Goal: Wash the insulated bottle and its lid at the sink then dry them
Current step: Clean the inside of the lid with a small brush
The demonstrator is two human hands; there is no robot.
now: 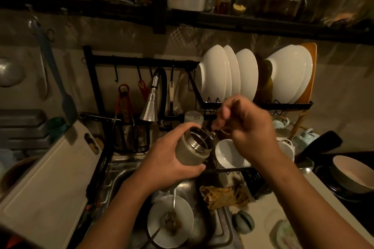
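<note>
My left hand (170, 155) grips the insulated bottle (193, 147), a short grey flask with a steel rim, tilted over the sink (121, 172) with its open mouth toward the right. My right hand (247, 125) is above and to the right of the mouth, fingers curled round a thin wire handle (208, 136) that runs down into the bottle; what is on its end is hidden inside. A round grey-green piece (242, 221), possibly the lid, lies on the counter right of the sink.
The faucet (150, 105) hangs just behind and left of the bottle. A dirty plate with a spoon (170, 219) lies in the sink, a crumpled rag (224, 196) on its right edge. Dish rack with white plates (238, 75) and bowls (228, 152) stands right; cutting board (50, 184) left.
</note>
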